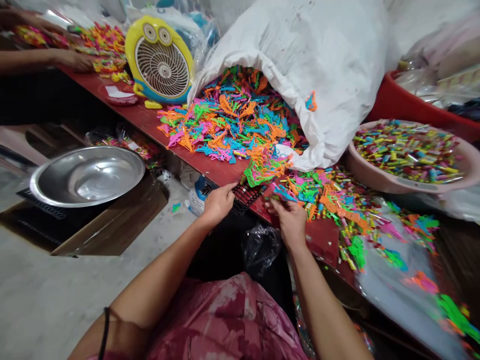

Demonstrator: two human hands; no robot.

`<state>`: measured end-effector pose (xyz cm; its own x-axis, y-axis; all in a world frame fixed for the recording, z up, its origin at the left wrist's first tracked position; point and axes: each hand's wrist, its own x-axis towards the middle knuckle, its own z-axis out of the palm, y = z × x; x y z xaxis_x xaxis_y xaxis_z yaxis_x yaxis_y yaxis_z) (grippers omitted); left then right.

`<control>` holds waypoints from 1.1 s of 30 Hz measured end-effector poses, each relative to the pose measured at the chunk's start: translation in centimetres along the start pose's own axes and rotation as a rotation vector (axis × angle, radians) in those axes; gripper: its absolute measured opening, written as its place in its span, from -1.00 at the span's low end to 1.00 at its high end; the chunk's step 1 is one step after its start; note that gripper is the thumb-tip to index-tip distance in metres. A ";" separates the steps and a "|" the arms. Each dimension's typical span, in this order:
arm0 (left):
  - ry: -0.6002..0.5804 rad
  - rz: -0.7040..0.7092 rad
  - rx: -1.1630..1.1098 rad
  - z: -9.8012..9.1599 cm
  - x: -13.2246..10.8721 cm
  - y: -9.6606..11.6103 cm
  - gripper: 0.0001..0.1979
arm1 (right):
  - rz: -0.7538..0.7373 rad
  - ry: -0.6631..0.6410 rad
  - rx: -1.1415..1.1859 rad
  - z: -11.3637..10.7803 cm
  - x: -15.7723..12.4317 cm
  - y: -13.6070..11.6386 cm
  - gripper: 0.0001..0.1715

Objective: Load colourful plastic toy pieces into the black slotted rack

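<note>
Two hands working, apart but close together. Steel basin (87, 176) sits far left on cardboard box (112, 220), below table. Co-worker's hand (73, 60) rests upper left among sorted pieces on red tabletop (142, 120). Your left hand (219, 202) clamps black plastic grid (244, 195), tangled neon plastic pieces (264, 167) heaped just above. Your right hand (288, 222) reaches into loose pieces, grip unclear. White sack (300, 65) lies tipped, mouth toward you, keeping spill within reach. Pink basin (354, 167) at right holds short coloured tubes (407, 152).

The left hand (219, 202) touches a black plastic mesh basket (244, 195) on the red bench (142, 117); the right hand (289, 222) meets bright multicoloured plastic pieces (232, 115) spilling from a white woven sack (311, 65).
</note>
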<state>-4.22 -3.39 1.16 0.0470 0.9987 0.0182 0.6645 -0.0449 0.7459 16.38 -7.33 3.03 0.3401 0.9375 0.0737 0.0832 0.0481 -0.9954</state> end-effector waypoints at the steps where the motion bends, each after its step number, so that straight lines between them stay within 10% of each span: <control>1: -0.007 -0.001 0.003 0.0 0.0 0.0 -0.55 | -0.015 0.007 -0.026 0.3 0.0 0.2 -0.63; 25: -0.068 -0.008 -0.008 -0.6 -0.1 0.0 -0.53 | -0.040 -0.057 -0.216 2.3 1.0 0.5 -0.62; 33: 0.010 -0.013 -0.034 -0.4 -0.3 -0.9 -0.55 | -0.327 0.010 -0.433 1.1 -1.1 -1.6 -0.73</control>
<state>-5.13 -3.61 0.75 0.0309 0.9994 0.0151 0.6390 -0.0314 0.7686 14.83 -8.10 4.46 0.2406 0.8939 0.3783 0.5641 0.1884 -0.8039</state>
